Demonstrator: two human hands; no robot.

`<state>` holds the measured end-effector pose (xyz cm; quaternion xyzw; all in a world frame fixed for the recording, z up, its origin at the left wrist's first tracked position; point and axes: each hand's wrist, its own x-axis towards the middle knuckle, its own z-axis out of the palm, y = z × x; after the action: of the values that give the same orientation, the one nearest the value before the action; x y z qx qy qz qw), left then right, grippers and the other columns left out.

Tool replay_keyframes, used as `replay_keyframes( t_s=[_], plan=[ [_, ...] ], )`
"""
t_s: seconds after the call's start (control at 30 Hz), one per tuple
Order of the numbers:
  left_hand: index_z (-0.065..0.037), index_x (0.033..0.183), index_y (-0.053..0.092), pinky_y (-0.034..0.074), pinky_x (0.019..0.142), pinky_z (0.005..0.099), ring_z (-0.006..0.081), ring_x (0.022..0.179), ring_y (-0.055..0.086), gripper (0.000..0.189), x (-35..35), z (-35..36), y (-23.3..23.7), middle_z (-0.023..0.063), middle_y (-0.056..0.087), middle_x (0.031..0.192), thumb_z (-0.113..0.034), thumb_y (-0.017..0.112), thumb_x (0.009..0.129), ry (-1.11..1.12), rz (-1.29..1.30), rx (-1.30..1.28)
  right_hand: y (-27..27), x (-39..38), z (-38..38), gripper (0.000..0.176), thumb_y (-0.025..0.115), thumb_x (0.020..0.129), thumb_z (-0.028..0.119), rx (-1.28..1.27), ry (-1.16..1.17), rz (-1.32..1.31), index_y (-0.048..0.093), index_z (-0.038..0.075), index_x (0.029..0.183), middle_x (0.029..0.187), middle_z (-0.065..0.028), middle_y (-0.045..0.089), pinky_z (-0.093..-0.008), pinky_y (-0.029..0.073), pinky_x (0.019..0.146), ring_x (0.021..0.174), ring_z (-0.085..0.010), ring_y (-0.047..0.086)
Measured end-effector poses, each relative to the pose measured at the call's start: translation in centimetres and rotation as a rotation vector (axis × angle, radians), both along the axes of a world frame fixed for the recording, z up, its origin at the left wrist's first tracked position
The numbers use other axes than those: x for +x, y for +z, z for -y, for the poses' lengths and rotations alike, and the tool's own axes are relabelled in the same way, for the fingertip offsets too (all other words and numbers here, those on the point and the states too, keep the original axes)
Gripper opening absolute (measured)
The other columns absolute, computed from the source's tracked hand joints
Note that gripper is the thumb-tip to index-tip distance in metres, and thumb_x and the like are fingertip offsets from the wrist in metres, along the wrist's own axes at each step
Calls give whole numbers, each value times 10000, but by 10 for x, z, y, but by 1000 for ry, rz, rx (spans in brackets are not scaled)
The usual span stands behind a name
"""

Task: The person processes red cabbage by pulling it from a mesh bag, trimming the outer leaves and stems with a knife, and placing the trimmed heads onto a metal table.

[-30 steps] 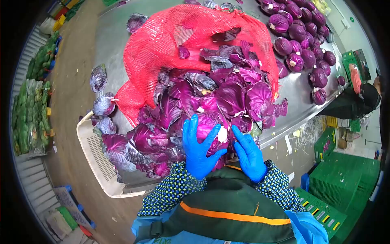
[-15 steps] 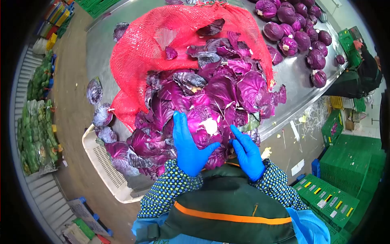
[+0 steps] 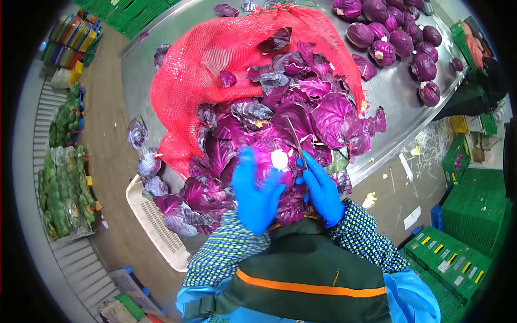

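Observation:
A purple cabbage (image 3: 267, 157) with a pale cut stem sits among loose cabbage leaves (image 3: 334, 119) near the table's front edge. My left hand (image 3: 255, 194), in a blue glove, is at the cabbage's left side, fingers spread and slightly blurred. In a blue glove too, my right hand (image 3: 322, 189) is closed around a knife (image 3: 295, 137), whose thin blade points up and away beside the cabbage. The knife's handle is mostly hidden in the fingers. Behind the leaves lies a red mesh bag (image 3: 188, 81), spread over the metal table (image 3: 137, 70).
Several trimmed purple cabbages (image 3: 401, 43) lie at the table's back right. A white basket (image 3: 161, 231) stands at the front left. Green crates (image 3: 449, 264) are stacked at the lower right. A person in dark clothing (image 3: 468, 97) is at the right edge.
The knife blade now shows raised beside the cabbage, where it was barely visible before. My left hand's fingers have shifted and blurred. The whole view has turned slightly.

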<state>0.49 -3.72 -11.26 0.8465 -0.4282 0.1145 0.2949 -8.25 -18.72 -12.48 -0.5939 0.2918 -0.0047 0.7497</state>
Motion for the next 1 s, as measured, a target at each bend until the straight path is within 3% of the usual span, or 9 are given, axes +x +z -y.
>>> replay_keyframes(
  t_s=[0.07, 0.1, 0.17, 0.2, 0.33, 0.47, 0.9, 0.97, 1.0],
  plan=[
    [-34, 1430, 188, 199, 1100, 483, 382, 1339, 237, 1087, 17, -1, 19, 208, 229, 1455, -227, 844, 585, 168, -292, -132, -4, -4, 1, 424, 503, 919, 52, -257, 8, 110, 457, 93, 1339, 793, -43, 506, -248, 428, 657, 709, -103, 480],
    [-34, 1430, 188, 199, 1100, 483, 382, 1339, 237, 1087, 23, -4, 14, 208, 229, 1455, -227, 844, 585, 171, -294, -132, -1, -8, 4, 424, 503, 919, 52, -257, 11, 108, 457, 93, 1339, 793, -43, 506, -248, 428, 657, 709, -103, 480],
    [-42, 1421, 229, 222, 1096, 460, 361, 1346, 220, 1065, 30, -7, 0, 203, 256, 1437, -228, 851, 578, 11, -698, -83, 10, -15, 6, 431, 543, 891, 49, -707, 179, 280, 485, 92, 1316, 761, -67, 479, -261, 423, 640, 681, -148, 491],
    [-48, 1403, 269, 250, 1084, 444, 343, 1325, 252, 1001, 27, -5, 0, 187, 299, 1409, -224, 838, 598, 30, -674, -69, 14, -19, 4, 458, 563, 860, 48, -760, 209, 272, 510, 156, 1302, 778, -89, 499, -290, 449, 611, 670, -204, 522],
    [-70, 1360, 334, 282, 1049, 435, 327, 1255, 325, 946, 14, 11, 1, 162, 358, 1354, -244, 843, 581, 141, -511, 14, 19, -26, 0, 515, 570, 822, 65, -946, 295, 144, 508, 264, 1293, 864, -96, 542, -356, 491, 570, 699, -244, 581],
    [-70, 1349, 345, 260, 1059, 444, 337, 1265, 313, 931, 10, 14, 4, 177, 349, 1359, -241, 842, 581, 166, -504, 8, 16, -29, -2, 555, 573, 802, 57, -1061, 283, 152, 488, 251, 1315, 882, -89, 547, -347, 493, 566, 697, -248, 582],
    [-61, 1334, 364, 270, 1040, 468, 375, 1250, 318, 924, -11, 25, -2, 225, 339, 1362, -259, 840, 568, 209, -385, -18, -2, -5, 20, 493, 541, 872, 120, -988, 254, -6, 438, 202, 1347, 919, -134, 571, -391, 498, 636, 745, -305, 606],
    [-48, 1338, 343, 259, 1045, 477, 382, 1265, 301, 941, -25, 13, -9, 237, 306, 1380, -264, 840, 569, 200, -365, 14, -21, 17, 39, 505, 513, 905, 147, -668, 4, 54, 363, 147, 1387, 1020, -179, 592, -404, 491, 706, 830, -341, 615],
    [-44, 1341, 330, 250, 1052, 482, 385, 1278, 284, 947, -29, 6, -15, 236, 284, 1392, -259, 840, 573, 190, -383, -46, -9, 17, 44, 549, 525, 916, 212, -507, 100, -163, 306, 76, 1401, 1089, -236, 589, -404, 483, 769, 937, -351, 615]
  ],
)
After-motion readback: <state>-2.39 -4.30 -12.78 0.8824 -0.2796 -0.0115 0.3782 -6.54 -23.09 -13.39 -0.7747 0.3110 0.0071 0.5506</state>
